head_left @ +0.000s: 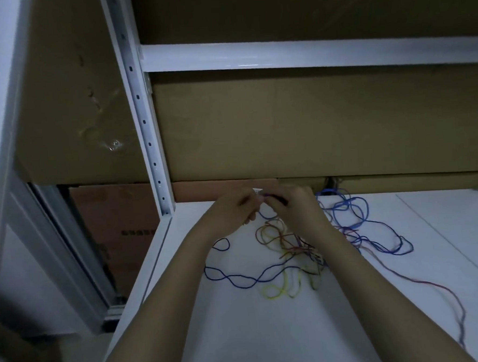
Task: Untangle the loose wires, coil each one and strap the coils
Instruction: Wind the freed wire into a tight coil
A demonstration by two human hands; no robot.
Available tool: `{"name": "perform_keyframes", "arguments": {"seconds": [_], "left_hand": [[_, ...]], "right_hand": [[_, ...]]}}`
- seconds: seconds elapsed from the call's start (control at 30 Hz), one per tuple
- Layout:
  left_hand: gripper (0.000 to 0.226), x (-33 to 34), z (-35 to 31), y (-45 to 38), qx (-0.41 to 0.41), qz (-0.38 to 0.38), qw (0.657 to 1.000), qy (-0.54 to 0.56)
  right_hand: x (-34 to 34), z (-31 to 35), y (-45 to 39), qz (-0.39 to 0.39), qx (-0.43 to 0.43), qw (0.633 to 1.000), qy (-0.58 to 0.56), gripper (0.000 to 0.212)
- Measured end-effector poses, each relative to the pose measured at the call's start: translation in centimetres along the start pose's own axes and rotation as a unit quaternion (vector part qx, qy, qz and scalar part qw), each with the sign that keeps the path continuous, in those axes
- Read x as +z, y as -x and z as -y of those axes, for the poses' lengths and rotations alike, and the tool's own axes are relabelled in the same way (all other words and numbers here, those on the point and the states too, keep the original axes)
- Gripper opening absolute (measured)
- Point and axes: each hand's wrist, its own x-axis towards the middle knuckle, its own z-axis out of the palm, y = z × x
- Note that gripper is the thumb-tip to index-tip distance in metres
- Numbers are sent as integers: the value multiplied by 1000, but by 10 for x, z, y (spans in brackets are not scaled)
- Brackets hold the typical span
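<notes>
Currently left hand [235, 209] and right hand [295, 205] pinch blue wire [238, 283] end at frame centre; wire tangle [298, 250] lies on bench [269, 333] below. Risk: pulling could tighten knots.

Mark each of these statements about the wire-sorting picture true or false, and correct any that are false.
1. Both hands are raised together at the far edge of the white shelf surface. True: the left hand and right hand meet there, working on something small between their fingers.
2. The wires are all neatly coiled and strapped. False: the tangle of wires lies loose and mixed.
3. A blue wire snakes across the surface nearer the left forearm. True.
4. The yellow wire hangs from the upper shelf beam. False: it lies on the surface among the others.
5. Cardboard boxes stand behind the wires. True.
</notes>
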Motion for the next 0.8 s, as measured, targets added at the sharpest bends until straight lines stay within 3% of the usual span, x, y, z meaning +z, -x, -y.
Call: {"name": "perform_keyframes", "arguments": {"seconds": [0.17, 0.23, 0.33, 0.43, 0.57, 0.67, 0.8], "left_hand": [[34, 2, 2, -2, 15, -200, 976, 84], [31, 3, 1, 0, 1, -187, 976, 114], [27, 5, -1, 4, -63, -69, 977, 190], [33, 6, -6, 9, -77, -2, 949, 307], [37, 5, -12, 13, -56, 12, 891, 450], [34, 5, -11, 16, -37, 26, 880, 473], [30, 12, 2, 18, 9, -86, 865, 494]], "right_hand": [[-18, -8, 23, 81, 139, 985, -68, 22], [-18, -6, 31, 59, 127, 990, -8, 23], [-18, -7, 34, 2, 88, 992, 88, 22], [-17, -7, 33, -3, 57, 994, 94, 20], [-6, 3, 33, 21, -4, 994, 106, 17], [9, 8, 39, 39, -23, 997, 70, 22], [19, 12, 56, 54, -13, 998, -5, 24]]}}
